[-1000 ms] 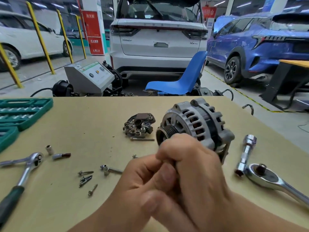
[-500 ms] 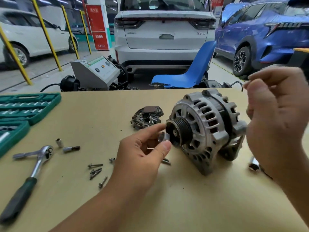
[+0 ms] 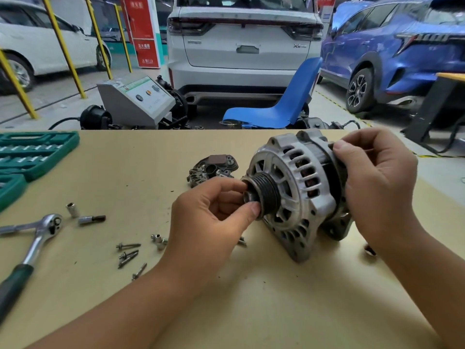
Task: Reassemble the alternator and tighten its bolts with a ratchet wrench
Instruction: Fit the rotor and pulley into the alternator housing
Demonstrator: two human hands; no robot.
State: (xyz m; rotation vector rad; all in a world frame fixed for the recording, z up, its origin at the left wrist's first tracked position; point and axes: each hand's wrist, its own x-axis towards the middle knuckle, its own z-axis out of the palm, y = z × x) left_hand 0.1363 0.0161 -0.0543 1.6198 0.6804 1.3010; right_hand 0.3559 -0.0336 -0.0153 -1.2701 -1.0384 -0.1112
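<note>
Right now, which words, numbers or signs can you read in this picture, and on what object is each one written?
"119": bottom of the tall red sign board, after blurred characters.
"X" plus unclear characters: badge on the white car's tailgate.
Other red board characters: too blurred to read.
Grey machine's slanted panel: labels too small.
White car's licence plate: unreadable.
Silver alternator, green socket case: no readable text.

Left hand (image 3: 214,212) pinches with thumb and fingertips curled; right hand (image 3: 375,187) grips, fingers wrapped.
</note>
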